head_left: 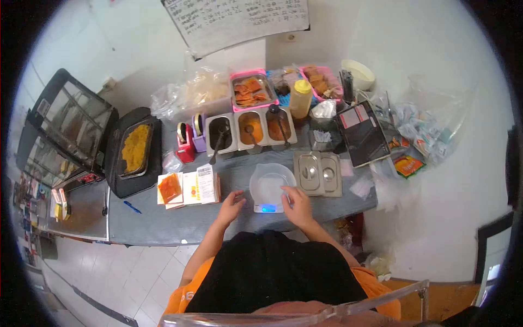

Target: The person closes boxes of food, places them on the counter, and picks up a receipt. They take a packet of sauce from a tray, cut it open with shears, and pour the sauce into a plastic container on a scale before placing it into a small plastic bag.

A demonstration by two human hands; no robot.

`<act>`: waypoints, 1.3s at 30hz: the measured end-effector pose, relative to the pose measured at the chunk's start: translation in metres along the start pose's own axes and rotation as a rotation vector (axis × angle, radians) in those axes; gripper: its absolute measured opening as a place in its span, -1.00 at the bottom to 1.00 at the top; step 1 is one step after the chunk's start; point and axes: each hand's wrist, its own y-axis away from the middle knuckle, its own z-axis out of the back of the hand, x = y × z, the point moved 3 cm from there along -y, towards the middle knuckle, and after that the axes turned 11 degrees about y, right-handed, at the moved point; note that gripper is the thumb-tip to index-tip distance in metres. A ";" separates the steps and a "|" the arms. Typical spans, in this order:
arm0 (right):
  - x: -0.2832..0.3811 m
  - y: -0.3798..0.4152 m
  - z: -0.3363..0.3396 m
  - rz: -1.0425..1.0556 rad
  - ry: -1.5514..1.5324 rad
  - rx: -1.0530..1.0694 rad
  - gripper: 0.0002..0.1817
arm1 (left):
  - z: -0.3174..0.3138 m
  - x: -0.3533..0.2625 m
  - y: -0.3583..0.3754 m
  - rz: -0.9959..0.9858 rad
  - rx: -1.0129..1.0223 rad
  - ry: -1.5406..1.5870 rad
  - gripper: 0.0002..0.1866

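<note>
A white kitchen scale (268, 209) with a lit blue display stands at the table's front edge, bearing a round, translucent shallow dish (271, 184). My left hand (234, 204) hovers just left of the scale, fingers loosely curved and apart, holding nothing. At the scale's right side is my right hand (297, 206), its thumb and fingers apart at the dish's rim; whether it touches cannot be made out. Left of my left hand lie stacks of printed paper packaging (200, 186), with an orange sachet (169, 187) on top.
Behind the scale, steel pans (250, 131) hold sauces and ladles. Two steel lids (310, 173) lie to the right, near a tablet (364, 133). A yellow squeeze bottle (300, 99) stands farther back. On the left are a tray of yellow food (136, 148), tape dispensers (185, 143) and a blue pen (132, 207).
</note>
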 end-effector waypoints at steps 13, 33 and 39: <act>0.087 -0.166 -0.188 -0.895 -1.892 0.086 -0.80 | 0.048 0.028 -0.020 -0.089 -0.171 -0.037 -0.06; 0.098 -0.013 -0.139 -0.982 -1.724 0.333 -0.78 | 0.130 -0.032 -0.006 -0.039 -0.324 -0.181 -0.56; 0.086 0.037 -0.076 -1.024 -1.723 0.665 -0.71 | 0.206 -0.143 -0.081 -0.137 -0.556 -1.072 -0.65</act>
